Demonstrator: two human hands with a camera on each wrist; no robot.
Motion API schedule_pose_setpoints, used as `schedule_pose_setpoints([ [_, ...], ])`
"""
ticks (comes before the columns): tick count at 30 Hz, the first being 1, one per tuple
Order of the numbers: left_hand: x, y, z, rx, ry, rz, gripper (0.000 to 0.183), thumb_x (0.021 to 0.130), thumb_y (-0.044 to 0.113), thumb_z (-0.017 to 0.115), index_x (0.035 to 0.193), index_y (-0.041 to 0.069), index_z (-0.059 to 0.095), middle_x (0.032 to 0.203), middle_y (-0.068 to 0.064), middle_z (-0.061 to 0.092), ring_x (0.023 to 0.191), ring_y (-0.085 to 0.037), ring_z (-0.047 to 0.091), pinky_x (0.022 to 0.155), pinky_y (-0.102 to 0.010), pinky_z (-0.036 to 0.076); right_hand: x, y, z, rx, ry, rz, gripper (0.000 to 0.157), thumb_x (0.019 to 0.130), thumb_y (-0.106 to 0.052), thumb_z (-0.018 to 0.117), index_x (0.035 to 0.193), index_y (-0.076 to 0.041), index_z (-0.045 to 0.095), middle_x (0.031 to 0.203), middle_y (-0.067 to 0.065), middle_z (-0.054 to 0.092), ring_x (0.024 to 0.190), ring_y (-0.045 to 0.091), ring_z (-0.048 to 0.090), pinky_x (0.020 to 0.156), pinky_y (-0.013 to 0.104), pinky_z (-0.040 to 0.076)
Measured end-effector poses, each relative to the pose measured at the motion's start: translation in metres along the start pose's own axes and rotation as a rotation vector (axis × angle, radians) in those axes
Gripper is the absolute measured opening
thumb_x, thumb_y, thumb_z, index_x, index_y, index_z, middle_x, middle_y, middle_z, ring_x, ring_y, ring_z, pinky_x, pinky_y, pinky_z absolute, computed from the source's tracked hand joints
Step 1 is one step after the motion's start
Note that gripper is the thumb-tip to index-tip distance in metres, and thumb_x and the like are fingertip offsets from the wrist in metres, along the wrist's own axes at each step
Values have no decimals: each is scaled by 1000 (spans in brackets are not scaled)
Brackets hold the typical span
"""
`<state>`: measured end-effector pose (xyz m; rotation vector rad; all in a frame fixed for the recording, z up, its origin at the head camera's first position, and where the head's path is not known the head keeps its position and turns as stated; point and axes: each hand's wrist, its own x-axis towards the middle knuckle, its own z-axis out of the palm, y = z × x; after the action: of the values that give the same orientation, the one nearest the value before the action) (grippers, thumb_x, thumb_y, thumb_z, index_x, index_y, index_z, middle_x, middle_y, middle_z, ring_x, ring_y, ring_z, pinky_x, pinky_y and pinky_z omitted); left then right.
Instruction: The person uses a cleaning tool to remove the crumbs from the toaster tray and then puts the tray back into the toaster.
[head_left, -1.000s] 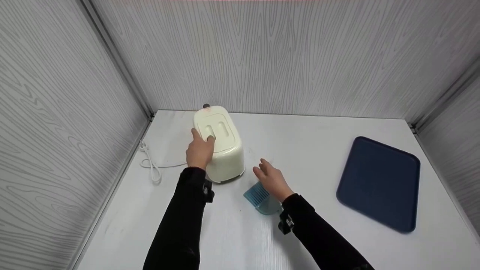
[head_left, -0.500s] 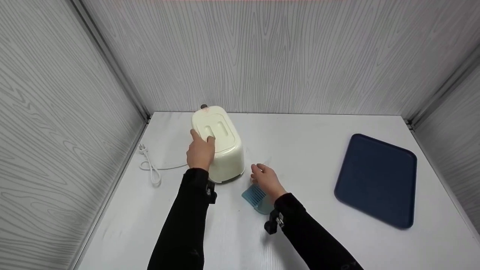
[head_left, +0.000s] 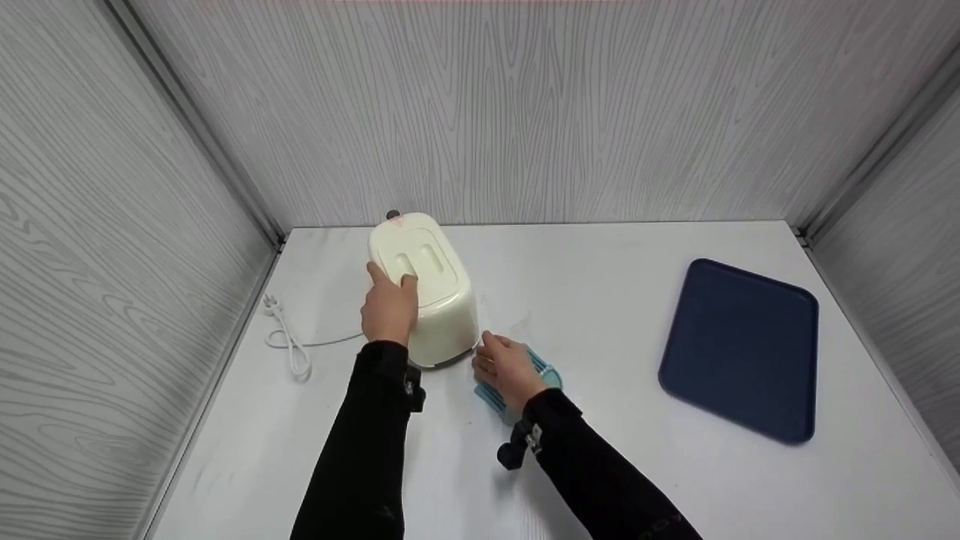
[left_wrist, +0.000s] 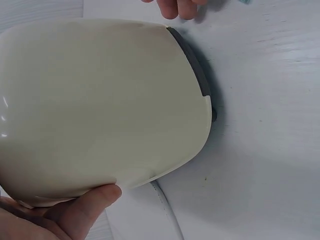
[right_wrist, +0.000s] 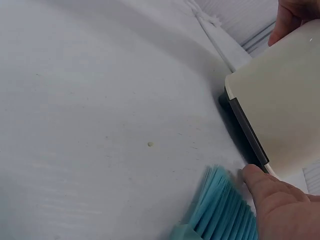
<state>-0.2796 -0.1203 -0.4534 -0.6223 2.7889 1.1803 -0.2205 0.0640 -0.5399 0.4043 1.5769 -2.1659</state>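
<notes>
A cream toaster [head_left: 424, 277] with a covered, two-groove top stands at the left of the table. My left hand [head_left: 388, 307] grips its upper left edge, and in the left wrist view a digit [left_wrist: 100, 197] presses on its side. My right hand [head_left: 506, 367] is low beside the toaster's near right corner, fingers loosely curled. The right wrist view shows a fingertip right at the dark base strip [right_wrist: 248, 132]. Under and around that hand lies a teal brush [right_wrist: 222, 205], its bristles fanned out and the rest partly hidden. Nothing shows inside the right hand.
A navy tray [head_left: 739, 349] lies at the right. The toaster's white cord and plug [head_left: 289, 341] lie looped on the left. Grey wood-grain panels [head_left: 487, 112] stand behind and on both sides. A small crumb [right_wrist: 150, 144] is on the white table.
My right hand has moved left and slightly down toward the toaster's near corner, its fingers curling more, passing over the brush. My left hand keeps its hold on the toaster. The view shifted slightly.
</notes>
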Motion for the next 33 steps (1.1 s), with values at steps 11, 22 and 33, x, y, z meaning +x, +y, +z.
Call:
schedule_pose_setpoints([
  [11, -1, 0, -1, 12, 3, -8, 80, 105, 46, 36, 166, 10, -2, 136, -26, 61, 108, -41, 66, 91, -51, 55, 8, 9, 11, 132, -2, 3, 66, 111, -32, 47, 159, 6, 22, 160, 31, 34, 145, 40, 43, 116, 45, 43],
  [22, -1, 1, 0, 27, -2, -11, 81, 105, 47, 35, 166, 10, -4, 139, -26, 60, 109, -42, 65, 91, -53, 54, 9, 15, 13, 266, 8, 36, 63, 111, -28, 48, 153, 15, 30, 152, 35, 43, 143, 41, 45, 116, 45, 43],
  [33, -1, -1, 3, 26, 10, 17, 79, 106, 46, 34, 166, 9, -3, 131, -27, 64, 103, -43, 68, 85, -52, 56, 9, 20, 20, 401, 15, 44, 58, 110, -22, 50, 152, 13, 32, 150, 35, 44, 145, 43, 42, 120, 48, 39],
])
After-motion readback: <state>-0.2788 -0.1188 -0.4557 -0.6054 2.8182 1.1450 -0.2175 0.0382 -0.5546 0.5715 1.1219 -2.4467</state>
